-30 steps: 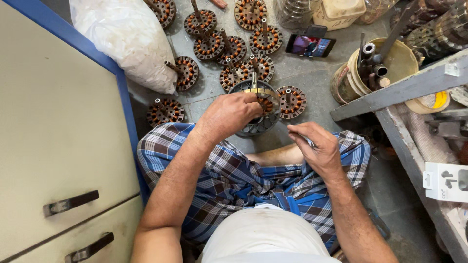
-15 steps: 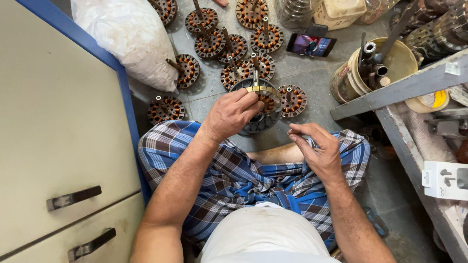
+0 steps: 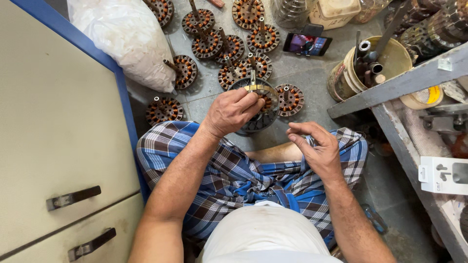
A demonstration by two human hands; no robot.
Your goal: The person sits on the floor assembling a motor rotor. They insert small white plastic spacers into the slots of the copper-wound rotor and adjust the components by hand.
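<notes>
Seated on a grey stone floor, legs crossed under a blue checked cloth. Left hand laid over a dark round stator housing set on the floor just ahead of the knees; fingers curled down and pinched on a thin yellowish strip bent across its top. Right hand raised above the right knee, apart from the housing, fingers loosely bent, thumb and forefinger tips close together; whether anything is gripped between them cannot be told.

Counted beyond the housing: about ten copper-wound stators with shafts, clustered in the upper middle, one more lying alone near the left knee, another touching the housing's right edge. One phone with lit screen behind them. One bucket of tools at right. One white sack at upper left.

Hemmed in on the left by a cream cabinet with two handles and a blue edge, on the right by a grey shelf rail. Open floor only in a narrow patch between housing, bucket and right knee.
</notes>
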